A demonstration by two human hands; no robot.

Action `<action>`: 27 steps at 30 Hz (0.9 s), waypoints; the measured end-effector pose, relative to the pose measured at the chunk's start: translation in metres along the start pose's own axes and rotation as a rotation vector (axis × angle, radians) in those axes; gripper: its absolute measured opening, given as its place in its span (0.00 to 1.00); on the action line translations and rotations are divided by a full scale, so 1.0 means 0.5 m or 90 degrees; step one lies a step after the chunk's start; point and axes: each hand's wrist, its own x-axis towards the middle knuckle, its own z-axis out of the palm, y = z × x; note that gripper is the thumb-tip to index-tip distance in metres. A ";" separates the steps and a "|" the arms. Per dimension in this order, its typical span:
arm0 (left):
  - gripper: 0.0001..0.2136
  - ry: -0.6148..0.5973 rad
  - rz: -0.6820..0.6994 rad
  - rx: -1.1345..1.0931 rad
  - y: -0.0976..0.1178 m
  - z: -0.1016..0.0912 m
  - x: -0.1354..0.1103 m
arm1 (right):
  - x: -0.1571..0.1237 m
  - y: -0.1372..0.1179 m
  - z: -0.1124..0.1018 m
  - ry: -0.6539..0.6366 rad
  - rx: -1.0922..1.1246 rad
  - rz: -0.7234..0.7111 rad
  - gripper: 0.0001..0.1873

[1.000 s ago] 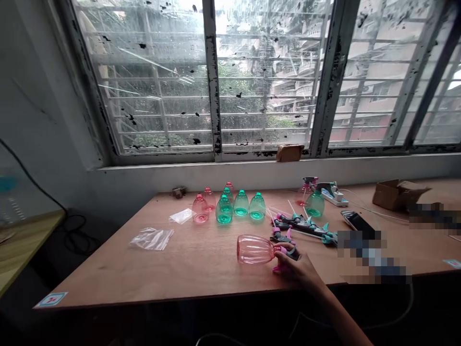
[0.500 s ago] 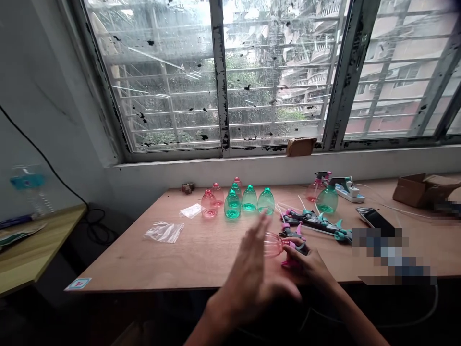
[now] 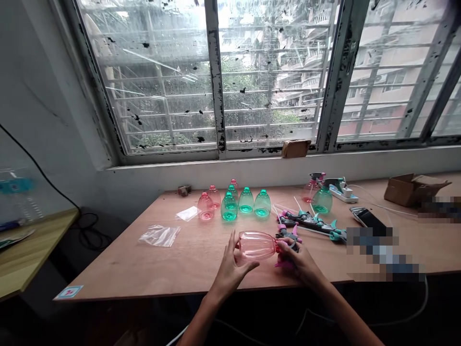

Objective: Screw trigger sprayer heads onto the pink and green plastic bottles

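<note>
A clear pink spray bottle point(image 3: 257, 245) lies sideways in the air over the front of the table, its neck to the right. My right hand point(image 3: 300, 262) is closed around the neck end, where a grey and pink trigger head partly shows between the fingers. My left hand point(image 3: 232, 269) is cupped at the bottle's base, fingers and thumb apart; whether it touches cannot be made out. Just beyond the right hand lie several trigger spray heads point(image 3: 309, 222), black with pink or green parts and white tubes.
Several green bottles point(image 3: 229, 207) and pink bottles point(image 3: 206, 207) stand toward the back. Two bottles with heads, one green point(image 3: 322, 199), stand right of them. A plastic bag point(image 3: 160, 235) lies left; a phone point(image 3: 370, 221), power strip point(image 3: 344, 194) and cardboard box point(image 3: 405, 192) are right.
My left hand has moved down and away from in front of the bottle to its base. The bottle has shifted slightly left and now shows whole. My right hand keeps its hold.
</note>
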 end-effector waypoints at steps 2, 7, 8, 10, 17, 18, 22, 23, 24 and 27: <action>0.45 -0.005 -0.009 -0.021 -0.001 -0.004 0.005 | 0.001 0.003 -0.006 -0.007 0.006 0.004 0.20; 0.40 -0.035 -0.049 -0.075 -0.008 -0.020 0.016 | 0.000 0.006 -0.010 -0.026 0.013 0.024 0.20; 0.39 -0.041 -0.056 -0.083 -0.009 -0.022 0.017 | -0.001 0.005 -0.010 -0.034 0.012 0.029 0.21; 0.39 -0.048 -0.065 -0.095 -0.010 -0.025 0.017 | -0.003 0.001 -0.009 -0.047 0.007 0.034 0.22; 0.50 -0.117 -0.061 -0.124 -0.012 -0.033 0.011 | -0.001 -0.002 -0.005 -0.017 0.005 0.021 0.21; 0.51 -0.126 -0.062 -0.127 -0.012 -0.034 0.012 | -0.001 -0.001 -0.003 -0.024 0.011 0.020 0.21; 0.47 -0.117 -0.069 -0.127 -0.013 -0.035 0.017 | -0.003 0.000 0.003 -0.056 0.027 0.024 0.21; 0.45 -0.105 -0.069 -0.124 -0.013 -0.034 0.018 | -0.004 0.000 0.004 -0.060 0.029 0.027 0.21; 0.44 -0.094 -0.069 -0.121 -0.013 -0.034 0.020 | -0.004 0.000 0.004 -0.061 0.031 0.029 0.22; 0.47 -0.081 -0.062 -0.122 -0.017 -0.032 0.024 | -0.003 0.001 0.000 -0.053 0.032 0.023 0.24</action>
